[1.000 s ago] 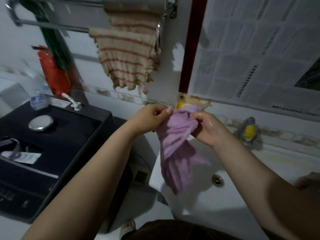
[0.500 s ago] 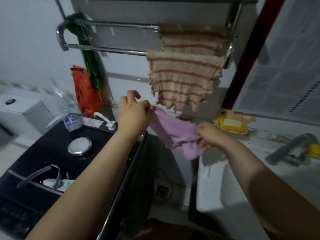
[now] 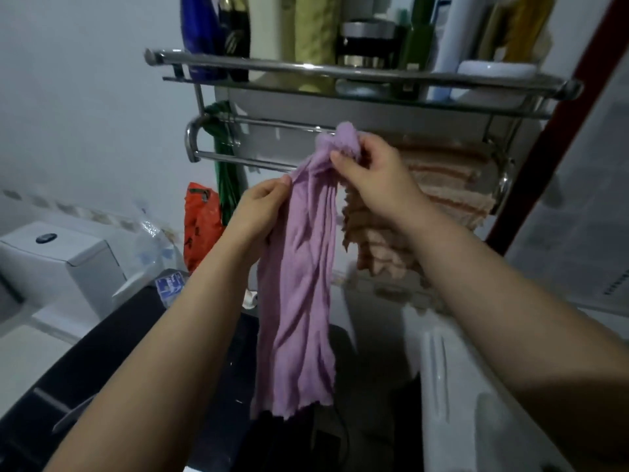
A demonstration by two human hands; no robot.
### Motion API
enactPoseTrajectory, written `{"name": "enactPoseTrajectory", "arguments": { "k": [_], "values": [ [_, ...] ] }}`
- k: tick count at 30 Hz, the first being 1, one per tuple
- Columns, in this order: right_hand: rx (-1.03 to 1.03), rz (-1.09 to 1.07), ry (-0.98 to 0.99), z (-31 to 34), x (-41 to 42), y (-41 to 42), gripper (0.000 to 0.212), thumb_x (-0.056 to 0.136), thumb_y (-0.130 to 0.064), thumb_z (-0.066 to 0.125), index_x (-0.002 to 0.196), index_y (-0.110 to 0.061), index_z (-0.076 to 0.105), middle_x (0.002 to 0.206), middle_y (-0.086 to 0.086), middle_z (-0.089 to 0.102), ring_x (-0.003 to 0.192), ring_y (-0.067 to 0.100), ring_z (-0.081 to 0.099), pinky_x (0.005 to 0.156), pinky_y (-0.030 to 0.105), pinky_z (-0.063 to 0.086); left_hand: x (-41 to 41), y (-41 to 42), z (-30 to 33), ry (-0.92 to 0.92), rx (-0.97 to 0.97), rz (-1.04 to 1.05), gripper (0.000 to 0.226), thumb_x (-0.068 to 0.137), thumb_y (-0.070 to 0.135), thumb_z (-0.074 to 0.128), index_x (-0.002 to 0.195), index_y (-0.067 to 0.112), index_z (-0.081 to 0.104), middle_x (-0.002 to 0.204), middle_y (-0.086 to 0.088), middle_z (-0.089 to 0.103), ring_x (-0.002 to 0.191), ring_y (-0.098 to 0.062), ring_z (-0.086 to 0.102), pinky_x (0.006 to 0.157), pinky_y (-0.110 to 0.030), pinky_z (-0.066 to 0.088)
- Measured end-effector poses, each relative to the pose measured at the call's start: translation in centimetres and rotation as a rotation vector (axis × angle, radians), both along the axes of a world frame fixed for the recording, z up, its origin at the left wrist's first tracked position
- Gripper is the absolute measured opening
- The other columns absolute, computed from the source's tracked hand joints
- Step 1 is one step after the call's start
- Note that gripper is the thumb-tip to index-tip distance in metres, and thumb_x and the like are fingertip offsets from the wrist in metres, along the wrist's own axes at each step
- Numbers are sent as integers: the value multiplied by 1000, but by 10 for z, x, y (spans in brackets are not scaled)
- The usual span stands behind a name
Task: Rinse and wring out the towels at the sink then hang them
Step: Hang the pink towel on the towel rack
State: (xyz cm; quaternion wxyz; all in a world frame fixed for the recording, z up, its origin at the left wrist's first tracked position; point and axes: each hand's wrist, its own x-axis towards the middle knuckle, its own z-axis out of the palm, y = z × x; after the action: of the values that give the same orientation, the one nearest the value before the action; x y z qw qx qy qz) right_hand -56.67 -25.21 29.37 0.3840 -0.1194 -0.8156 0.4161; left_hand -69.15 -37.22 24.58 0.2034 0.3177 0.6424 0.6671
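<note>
I hold the purple towel (image 3: 299, 284) up in front of the metal towel rack (image 3: 258, 161) on the wall. My right hand (image 3: 371, 175) grips the bunched top end of the towel, with the fingers curled round it, just at the height of the upper bar. My left hand (image 3: 262, 206) pinches the left edge of the towel a little lower, thumb against the cloth. The rest of the towel hangs down long and wrinkled between my two forearms, and its lower hem is free in the air above the dark machine (image 3: 102, 362).

Behind my right hand a striped beige towel (image 3: 452, 189) is draped on the rack. On the shelf (image 3: 340, 71) above stand several bottles (image 3: 211, 28), but their labels are too blurred to read. At the left of the rack hangs a green cloth (image 3: 224, 172), and below it an orange bag (image 3: 200, 223) with dark writing that I cannot make out. A white toilet tank (image 3: 58, 260) is at the far left, and the white sink edge (image 3: 452, 386) is at the lower right.
</note>
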Motion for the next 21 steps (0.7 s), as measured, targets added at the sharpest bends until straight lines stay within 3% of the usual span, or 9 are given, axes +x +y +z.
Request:
{"name": "enactPoseTrajectory", "arguments": {
  "k": [3, 5, 7, 9, 10, 12, 14, 17, 21],
  "values": [
    [179, -136, -230, 21, -47, 30, 25, 95, -31, 52, 111, -12, 58, 112, 10, 63, 99, 21, 58, 85, 31, 45, -26, 8, 21, -128, 36, 96, 28, 99, 32, 50, 85, 13, 65, 71, -6, 65, 63, -17, 58, 56, -23, 47],
    [288, -195, -341, 27, -70, 43, 28, 96, -28, 48, 115, -8, 57, 118, 13, 60, 105, 23, 56, 84, 27, 40, -40, 11, 36, -194, 72, 43, 13, 98, 16, 53, 96, 10, 65, 71, -1, 68, 63, -13, 61, 52, -19, 52],
    [324, -209, -531, 28, -84, 53, 20, 96, -29, 47, 99, -12, 59, 114, 11, 60, 98, 21, 54, 77, 24, 35, -55, 17, 45, -192, 22, -10, 21, 93, -1, 54, 113, 5, 60, 82, -7, 66, 70, -17, 62, 61, -27, 56],
    [405, -180, -798, 30, -89, 58, 26, 98, -32, 43, 78, -18, 54, 113, 9, 58, 93, 17, 47, 78, 22, 33, -71, 25, 47, -125, -78, 35, 30, 91, -8, 51, 119, 2, 56, 89, -12, 61, 73, -21, 59, 66, -33, 52],
    [408, -164, -922, 32, -88, 57, 29, 99, -37, 40, 84, -18, 58, 117, 7, 56, 97, 16, 48, 84, 23, 36, -77, 28, 46, -79, -133, 57, 25, 92, -6, 50, 115, 1, 56, 92, -15, 60, 75, -22, 57, 67, -33, 49],
    [407, -177, -1049, 36, -86, 57, 48, 99, -47, 37, 121, -10, 59, 132, 8, 51, 115, 22, 51, 99, 29, 38, -85, 34, 46, 41, -220, 90, 9, 96, 5, 50, 99, 4, 58, 95, -19, 58, 80, -25, 56, 70, -36, 46],
    [465, -306, -1004, 42, -82, 56, 56, 96, -51, 43, 123, -4, 57, 127, 15, 56, 113, 30, 55, 89, 32, 41, -92, 39, 48, 274, -334, 136, 16, 99, 18, 48, 97, 10, 62, 89, -14, 58, 79, -24, 54, 72, -33, 43],
    [446, -300, -839, 46, -78, 53, 39, 86, -49, 62, 90, -11, 67, 86, 7, 66, 81, 24, 60, 68, 28, 41, -105, 41, 52, 610, -505, 267, 29, 97, 28, 51, 106, 4, 65, 97, -18, 64, 89, -31, 56, 74, -31, 40],
    [539, -266, -866, 39, -68, 47, 14, 79, -32, 75, 84, -21, 69, 88, -2, 68, 81, 17, 61, 71, 27, 45, -122, 36, 51, 787, -659, 446, 40, 84, 44, 67, 109, 13, 62, 105, -12, 65, 98, -35, 61, 72, -38, 45]
  ]
}}
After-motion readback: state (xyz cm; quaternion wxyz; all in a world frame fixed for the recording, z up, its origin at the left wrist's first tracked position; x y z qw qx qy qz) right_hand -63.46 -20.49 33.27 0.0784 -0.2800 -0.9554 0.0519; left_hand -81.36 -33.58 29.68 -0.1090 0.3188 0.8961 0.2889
